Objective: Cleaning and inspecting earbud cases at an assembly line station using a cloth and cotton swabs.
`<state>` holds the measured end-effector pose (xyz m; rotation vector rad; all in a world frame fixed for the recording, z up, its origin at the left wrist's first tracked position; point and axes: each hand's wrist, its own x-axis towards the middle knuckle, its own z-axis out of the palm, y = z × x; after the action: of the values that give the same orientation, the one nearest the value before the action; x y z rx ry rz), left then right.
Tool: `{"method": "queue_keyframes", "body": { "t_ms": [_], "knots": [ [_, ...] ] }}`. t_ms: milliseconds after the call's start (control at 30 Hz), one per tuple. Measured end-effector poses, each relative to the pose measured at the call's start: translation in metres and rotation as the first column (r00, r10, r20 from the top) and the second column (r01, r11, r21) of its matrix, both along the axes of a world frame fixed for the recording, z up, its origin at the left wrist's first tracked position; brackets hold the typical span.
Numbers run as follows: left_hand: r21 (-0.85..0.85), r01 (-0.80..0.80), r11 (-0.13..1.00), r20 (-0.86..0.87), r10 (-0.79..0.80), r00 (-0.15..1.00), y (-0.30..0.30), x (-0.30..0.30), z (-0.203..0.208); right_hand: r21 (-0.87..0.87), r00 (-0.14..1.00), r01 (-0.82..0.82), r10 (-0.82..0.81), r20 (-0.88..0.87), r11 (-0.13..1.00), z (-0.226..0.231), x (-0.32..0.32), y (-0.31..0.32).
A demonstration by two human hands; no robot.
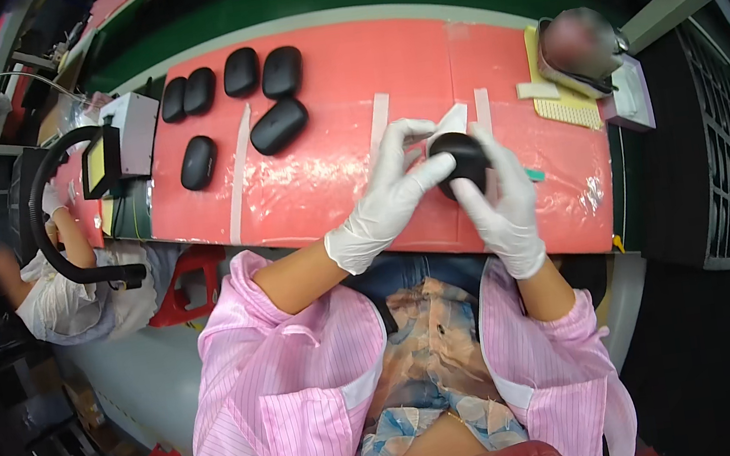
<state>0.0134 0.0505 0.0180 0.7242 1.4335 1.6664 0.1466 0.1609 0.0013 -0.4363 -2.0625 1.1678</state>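
Both my hands wear white gloves and meet over the pink-red mat. Between them is a smooth, rounded black case (460,163). My left hand (390,195) grips it from the left, its thumb lying on the top face. From the right and near side, my right hand (505,210) closes on the same case, with its thumb on the lower edge. A pointed white piece, like cloth or paper (454,118), sticks up behind the case by my left fingers; how it is held is hidden. Several similar black cases (280,126) lie on the mat to the left.
Pale tape strips (240,175) cross the mat (336,186). At the right are a yellow textured pad (569,112), a container with blurred contents and a white box (631,96). A black flexible tube (38,211) arches at left, near a seated co-worker (83,293) and a red stool (197,285).
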Motion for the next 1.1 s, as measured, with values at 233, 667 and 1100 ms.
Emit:
{"method": "queue_keyframes", "body": {
  "t_ms": [233, 667, 1100],
  "knots": [
    [-0.244, 0.08, 0.966, -0.896, -0.256, 0.363, 0.069, -0.141, 0.045, -0.15, 0.828, 0.548, -0.507, 0.241, 0.823, -0.007, 0.077, 0.101],
    [-0.353, -0.695, 0.627, -0.843, -0.535, -0.055, 0.29, -0.358, -0.005, 0.631, 0.589, 0.532, -0.782, 0.203, 0.565, -0.014, 0.075, 0.1],
    [-0.422, -0.614, 0.667, -0.902, -0.244, 0.355, 0.219, -0.483, -0.019, 0.615, 0.545, 0.564, -0.808, 0.224, 0.551, -0.029, 0.081, 0.099]
  ]
}}
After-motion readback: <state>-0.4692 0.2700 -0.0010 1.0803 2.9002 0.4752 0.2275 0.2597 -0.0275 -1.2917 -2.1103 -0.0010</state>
